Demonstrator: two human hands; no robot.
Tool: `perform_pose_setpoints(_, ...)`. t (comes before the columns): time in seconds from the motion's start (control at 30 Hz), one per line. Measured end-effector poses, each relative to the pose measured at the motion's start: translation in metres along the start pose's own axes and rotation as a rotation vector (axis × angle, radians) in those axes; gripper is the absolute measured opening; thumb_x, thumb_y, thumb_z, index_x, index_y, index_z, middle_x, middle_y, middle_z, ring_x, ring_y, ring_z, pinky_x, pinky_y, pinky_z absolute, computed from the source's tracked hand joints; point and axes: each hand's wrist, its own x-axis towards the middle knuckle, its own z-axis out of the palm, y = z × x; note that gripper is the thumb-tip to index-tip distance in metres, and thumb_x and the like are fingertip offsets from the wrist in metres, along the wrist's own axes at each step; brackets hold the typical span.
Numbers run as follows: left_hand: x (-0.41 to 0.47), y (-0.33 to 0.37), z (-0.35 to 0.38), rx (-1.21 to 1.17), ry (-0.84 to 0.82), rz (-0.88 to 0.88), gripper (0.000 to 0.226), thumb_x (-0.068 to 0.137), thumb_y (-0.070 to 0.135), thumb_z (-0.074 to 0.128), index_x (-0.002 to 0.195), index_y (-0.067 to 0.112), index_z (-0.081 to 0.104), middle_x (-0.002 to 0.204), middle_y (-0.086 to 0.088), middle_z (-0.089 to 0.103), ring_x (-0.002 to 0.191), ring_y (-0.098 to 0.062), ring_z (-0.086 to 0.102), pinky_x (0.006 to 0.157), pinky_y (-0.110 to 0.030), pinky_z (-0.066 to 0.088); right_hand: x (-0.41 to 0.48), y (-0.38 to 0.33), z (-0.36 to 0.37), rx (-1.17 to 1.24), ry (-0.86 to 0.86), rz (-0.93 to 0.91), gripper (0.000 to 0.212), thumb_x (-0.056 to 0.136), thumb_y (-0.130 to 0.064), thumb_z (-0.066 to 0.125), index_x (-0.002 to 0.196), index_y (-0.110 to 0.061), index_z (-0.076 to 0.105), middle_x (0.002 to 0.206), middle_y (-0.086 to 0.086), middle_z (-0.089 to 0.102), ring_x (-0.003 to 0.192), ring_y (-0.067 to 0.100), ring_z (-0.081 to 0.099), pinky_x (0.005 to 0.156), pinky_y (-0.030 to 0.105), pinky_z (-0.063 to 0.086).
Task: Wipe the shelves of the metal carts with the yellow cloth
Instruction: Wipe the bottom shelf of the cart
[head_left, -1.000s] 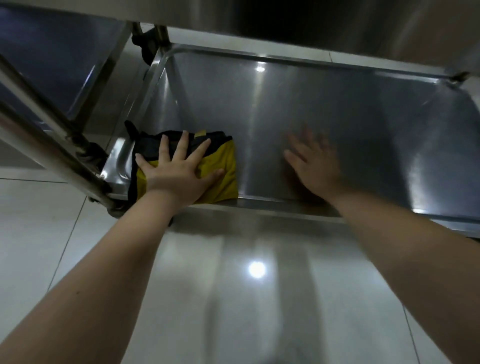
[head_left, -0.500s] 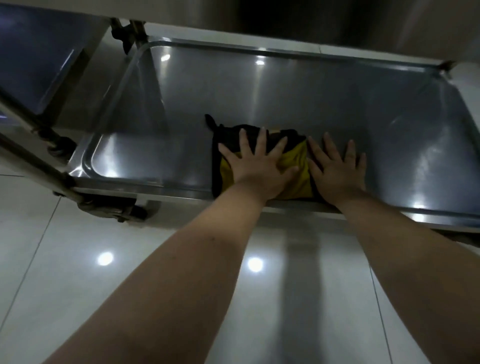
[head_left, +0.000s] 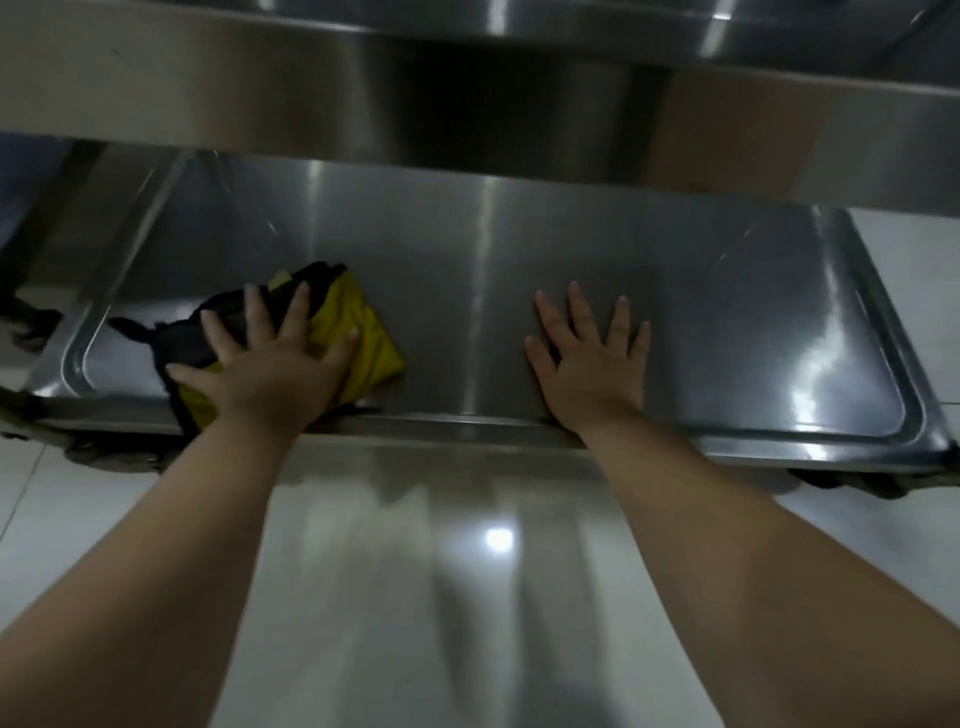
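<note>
Pressing flat on the yellow cloth (head_left: 358, 332), the left hand (head_left: 270, 374) has its fingers (head_left: 298, 312) spread straight, curled round nothing. The cloth lies under them at the left end of the shelf (head_left: 467, 423), overlapping its front rim, so a pull toward that rim could drag it off or bunch it. The right hand (head_left: 592, 364) rests flat and spread on bare metal at mid-shelf.

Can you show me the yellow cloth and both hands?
yellow cloth (head_left: 370, 335), head view, its yellow fold.
left hand (head_left: 270, 375), head view, back of the hand.
right hand (head_left: 592, 366), head view, back of the hand.

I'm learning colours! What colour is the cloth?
The cloth is yellow with black trim; the head view shows it.
</note>
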Motion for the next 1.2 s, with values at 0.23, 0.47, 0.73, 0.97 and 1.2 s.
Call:
perform_pose_setpoints(0.23,-0.052,0.074,0.03,0.162,0.04,0.493,0.078,0.078,0.087,0.001,0.15,0.056,-0.003,0.166,0.005,-0.002,0.151,-0.036,-0.005,0.107,-0.077,0.005,-0.001,0.008,-0.001,0.019,-0.004,-0.023,0.056,0.099,-0.061,0.013,0.152,-0.05,-0.003,0.164,-0.012,-0.01,0.147,0.041,-0.017,0.116,0.061,-0.009)
perform_pose_setpoints(0.47,0.041,0.134,0.004,0.093,-0.105,0.427,0.074,0.085,0.084,0.017,0.149,0.055,-0.007,0.165,0.006,-0.012,0.149,-0.035,-0.017,0.106,-0.078,-0.005,0.002,0.003,0.0,-0.003,-0.011,-0.02,0.056,0.1,-0.06,0.01,0.152,-0.048,-0.006,0.164,-0.011,-0.012,0.147,0.042,-0.018,0.116,0.061,-0.01)
perform_pose_setpoints(0.73,0.067,0.148,-0.005,0.084,-0.118,0.519,0.074,0.087,0.081,0.02,0.151,0.053,-0.002,0.165,0.005,-0.008,0.15,-0.034,-0.012,0.109,-0.076,-0.003,0.004,0.004,0.002,0.008,-0.004,-0.018,0.055,0.1,-0.06,0.012,0.151,-0.051,-0.006,0.164,-0.012,-0.012,0.147,0.04,-0.017,0.115,0.061,-0.009)
perform_pose_setpoints(0.97,-0.032,0.058,0.019,0.14,-0.01,0.529,0.079,0.076,0.09,0.005,0.148,0.058,-0.003,0.165,0.011,-0.006,0.151,-0.029,-0.009,0.11,-0.073,0.0,0.005,0.004,-0.003,0.023,-0.066,-0.021,0.055,0.099,-0.061,0.014,0.15,-0.053,-0.004,0.163,-0.014,-0.013,0.147,0.04,-0.019,0.115,0.061,-0.012)
perform_pose_setpoints(1.2,-0.03,0.062,0.019,0.148,-0.028,0.52,0.077,0.077,0.085,0.009,0.148,0.058,-0.005,0.164,0.013,-0.01,0.151,-0.027,-0.012,0.111,-0.073,-0.002,0.014,0.116,-0.039,-0.095,-0.214,-0.04,0.055,0.099,-0.056,0.011,0.15,-0.052,-0.007,0.163,-0.01,-0.018,0.146,0.042,-0.02,0.115,0.064,-0.008)
